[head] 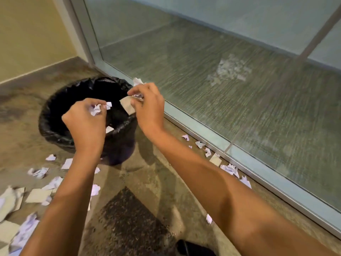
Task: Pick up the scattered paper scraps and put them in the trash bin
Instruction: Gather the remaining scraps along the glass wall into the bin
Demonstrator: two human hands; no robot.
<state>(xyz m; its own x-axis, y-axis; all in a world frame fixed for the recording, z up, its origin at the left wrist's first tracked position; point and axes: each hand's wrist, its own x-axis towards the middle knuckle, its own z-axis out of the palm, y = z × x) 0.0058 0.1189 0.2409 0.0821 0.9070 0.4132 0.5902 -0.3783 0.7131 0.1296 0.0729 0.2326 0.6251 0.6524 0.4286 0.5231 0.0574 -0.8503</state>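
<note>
1. Left hand (86, 122) and right hand (149, 106) hang over the round black bag-lined trash bin (55, 130), apparently placed so a release drops inside.
2. Left fingers curl round crumpled white paper scraps (96, 109); right fingers pinch a crumpled wad with a flat grey-beige card piece (127, 106).
3. More thin, creased scattered scraps (38, 172) lie on the mottled concrete floor (158, 182).

Black bin liner (55, 115), white scraps (38, 172), mottled grey-brown floor (153, 182).

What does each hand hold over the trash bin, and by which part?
The left hand clutches crumpled paper scraps, bunched together. The right hand pinches a flat scrap by its upper corner and also clutches a crumpled wad.
</note>
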